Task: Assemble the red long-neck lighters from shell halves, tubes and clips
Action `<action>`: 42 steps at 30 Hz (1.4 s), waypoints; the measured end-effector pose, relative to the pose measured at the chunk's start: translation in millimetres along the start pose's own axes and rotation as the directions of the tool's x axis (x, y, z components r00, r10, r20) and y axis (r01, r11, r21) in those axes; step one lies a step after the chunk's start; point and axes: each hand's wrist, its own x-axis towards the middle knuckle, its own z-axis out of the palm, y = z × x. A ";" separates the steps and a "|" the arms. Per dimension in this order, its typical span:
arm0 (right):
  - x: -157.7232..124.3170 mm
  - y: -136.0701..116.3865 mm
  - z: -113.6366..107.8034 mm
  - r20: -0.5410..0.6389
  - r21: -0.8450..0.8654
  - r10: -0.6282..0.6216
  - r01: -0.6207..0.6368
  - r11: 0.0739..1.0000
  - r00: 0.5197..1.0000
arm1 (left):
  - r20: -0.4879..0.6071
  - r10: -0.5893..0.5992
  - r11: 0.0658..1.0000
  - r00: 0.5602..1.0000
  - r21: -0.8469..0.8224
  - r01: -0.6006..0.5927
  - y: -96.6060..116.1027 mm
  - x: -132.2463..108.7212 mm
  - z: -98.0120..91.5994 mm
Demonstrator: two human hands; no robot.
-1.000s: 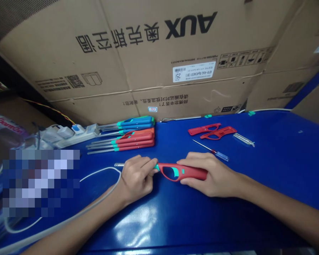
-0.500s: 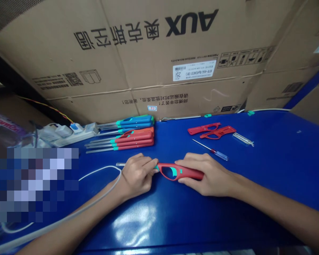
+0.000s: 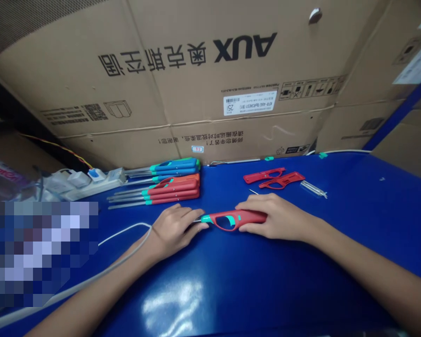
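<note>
A red gas lighter (image 3: 247,217) with a green trigger and collar lies level between my hands, just over the blue table. Its handle end is gripped by my right hand (image 3: 284,217), thumb on the near side and fingers on the far side. My left hand (image 3: 173,230) is loosely closed around the thin metal barrel, fingertips by the green collar; most of the barrel is hidden behind the fingers. Beyond my right hand only the tip of a screwdriver (image 3: 253,191) shows.
Several red and blue lighters (image 3: 175,191) are stacked at the back left, beside a power strip (image 3: 98,185). Red handle shells (image 3: 282,180) and thin metal rods (image 3: 314,189) lie back right. A white cable (image 3: 105,270) crosses my left forearm. A large cardboard box (image 3: 196,93) walls the back.
My left hand's fingers have loosened and slid left off the green collar, uncovering it and a bit of barrel. My right hand now covers most of the screwdriver. The view has shifted slightly.
</note>
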 end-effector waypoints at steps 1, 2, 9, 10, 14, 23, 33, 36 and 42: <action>0.5 1.6 -0.8 0.013 -0.028 0.002 -0.001 1.000 1.000 | 0.016 -0.002 1.000 1.000 -0.013 0.002 -1.6 -0.3 0.1; 0.9 3.1 -1.3 0.020 -0.050 0.002 -0.001 0.999 1.000 | 0.032 -0.004 1.000 0.999 -0.028 0.005 -3.0 -0.6 0.3; 2.1 13.1 -1.1 0.015 -0.106 0.015 -0.013 0.994 1.000 | 0.070 -0.052 0.991 0.996 -0.123 0.060 -9.0 -3.7 4.7; 2.1 14.1 -1.0 0.015 -0.111 0.018 -0.016 0.994 1.000 | 0.077 -0.055 0.989 0.996 -0.130 0.064 -9.8 -4.2 5.2; 2.0 16.5 -1.4 -0.001 -0.114 0.005 -0.005 0.993 1.000 | 0.094 -0.069 0.984 0.993 -0.155 0.083 -13.0 -6.0 5.9; 2.3 17.1 -2.0 -0.089 -0.117 0.012 -0.023 0.993 0.996 | -0.045 -0.065 0.990 0.997 -0.127 0.059 -15.7 -2.1 1.4; 0.5 7.4 5.5 -0.064 -0.009 0.073 -0.074 0.997 0.995 | -0.015 -0.131 0.986 0.991 -0.110 0.129 -9.2 -6.0 -0.8; -0.1 3.0 11.6 -0.057 0.029 0.045 -0.043 0.999 0.997 | -0.052 -0.082 0.994 0.995 -0.077 0.078 -4.2 -4.6 -3.2; -1.7 -12.2 15.9 -0.008 0.130 -0.013 0.014 0.991 1.000 | -0.110 0.018 0.999 0.994 -0.030 -0.021 -2.1 0.2 -5.4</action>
